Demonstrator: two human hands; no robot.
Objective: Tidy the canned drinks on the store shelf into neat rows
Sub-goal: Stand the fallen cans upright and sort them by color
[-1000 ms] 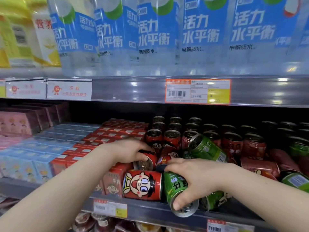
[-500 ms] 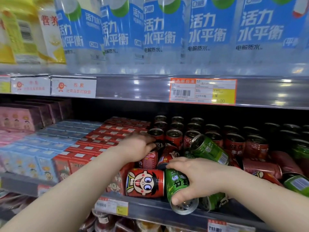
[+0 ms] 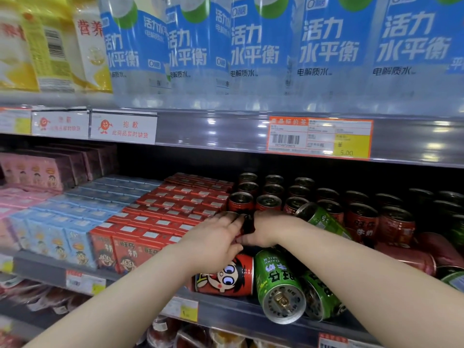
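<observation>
On the middle shelf (image 3: 233, 311), red cans (image 3: 270, 197) stand upright in rows at the back. My left hand (image 3: 216, 238) and my right hand (image 3: 266, 229) meet around one red can (image 3: 247, 226) in front of those rows; the hands hide most of it. Below them a red can with a cartoon face (image 3: 231, 275) lies on its side at the shelf's front. To its right, two green cans (image 3: 278, 285) (image 3: 320, 296) also lie on their sides. Another green can (image 3: 322, 219) leans tilted against the upright red ones.
Red drink cartons (image 3: 160, 222), blue cartons (image 3: 62, 229) and pink cartons (image 3: 27, 172) fill the shelf to the left. More red and green cans (image 3: 406, 252) lie toppled at the right. Blue-labelled water bottles (image 3: 253, 51) stand on the shelf above, over a price tag (image 3: 319, 138).
My right hand has let go of the lying green can and moved up to the red can in my left hand. My left hand has shifted slightly back and right with that can.
</observation>
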